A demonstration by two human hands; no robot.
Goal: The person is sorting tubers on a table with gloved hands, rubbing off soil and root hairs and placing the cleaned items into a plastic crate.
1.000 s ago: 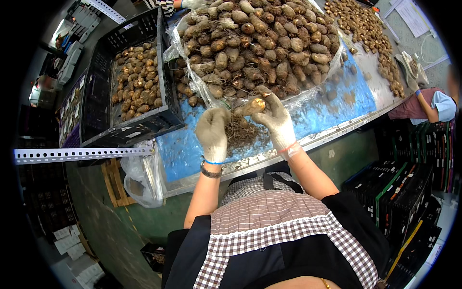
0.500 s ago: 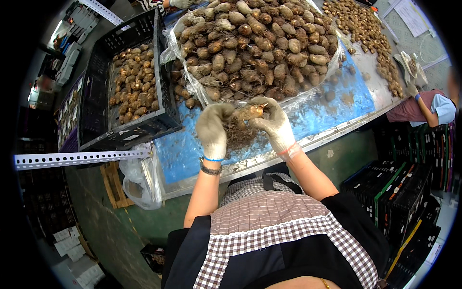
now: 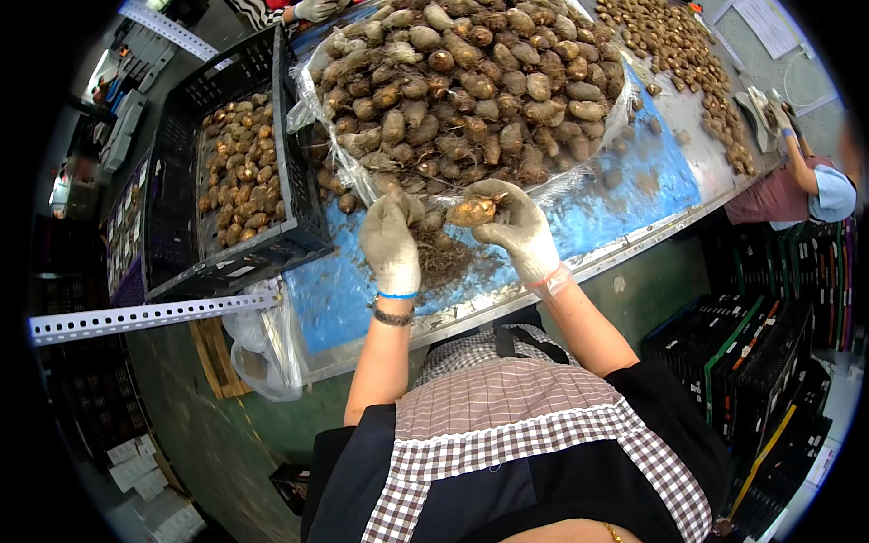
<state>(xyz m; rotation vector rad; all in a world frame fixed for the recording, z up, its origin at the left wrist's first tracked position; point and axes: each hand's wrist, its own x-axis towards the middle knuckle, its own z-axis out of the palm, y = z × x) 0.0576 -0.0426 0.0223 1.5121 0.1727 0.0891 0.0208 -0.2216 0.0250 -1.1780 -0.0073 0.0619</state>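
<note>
A small taro, yellowish-brown and mostly bare of roots, is pinched in my gloved right hand. My gloved left hand is just left of it, apart from the taro, its fingers drawn together by the near edge of the heap. Whether those fingers hold anything is hidden. Between and below my hands lies a clump of loose brown root fibres on the blue plastic sheet. A large heap of hairy taros rises beyond my hands, on clear plastic.
A black crate holding cleaner taros stands at left, beside a perforated metal bar. More small taros spread at far right, near a co-worker. Another person's gloved hand shows at the top. Stacked crates stand at right.
My left hand has come away from the taro, slightly left. The taro stays in my right hand, now showing a barer, yellower surface. The co-worker's hands at right have shifted upward.
</note>
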